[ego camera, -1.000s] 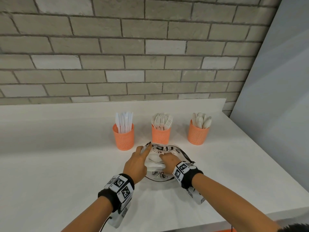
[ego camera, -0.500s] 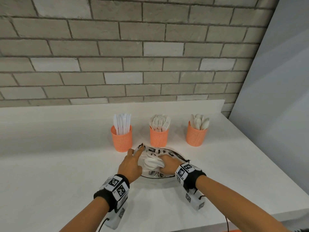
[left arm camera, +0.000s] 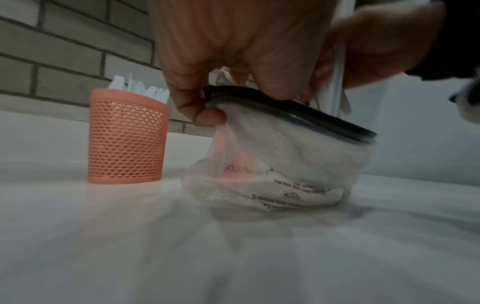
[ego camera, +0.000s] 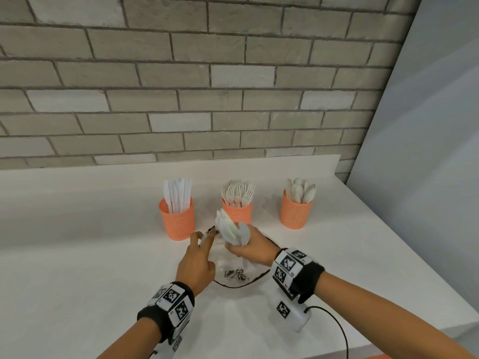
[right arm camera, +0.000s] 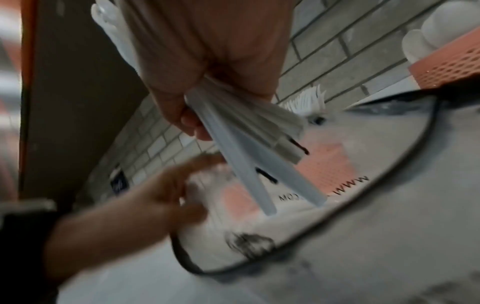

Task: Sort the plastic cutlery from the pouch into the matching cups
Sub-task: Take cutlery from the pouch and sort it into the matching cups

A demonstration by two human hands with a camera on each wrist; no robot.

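Several spoons point(ego camera: 231, 229): fisted in right hand point(ego camera: 252, 248), bowls toward 11 o'clock.
Spoon cup point(ego camera: 296, 213): 2 o'clock (right hand nearer).
Left hand point(ego camera: 195, 265): pinches pouch point(left arm camera: 283, 148) rim.

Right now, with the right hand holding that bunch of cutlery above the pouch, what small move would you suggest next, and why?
Probably lift the bunch clear of the pouch: the right hand grips it, but its handle ends hang over the opening, whose rim the left hand pinches.

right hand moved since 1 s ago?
Yes. The right hand has lifted out of the pouch gripping a bundle of cutlery, rising toward the middle cup.
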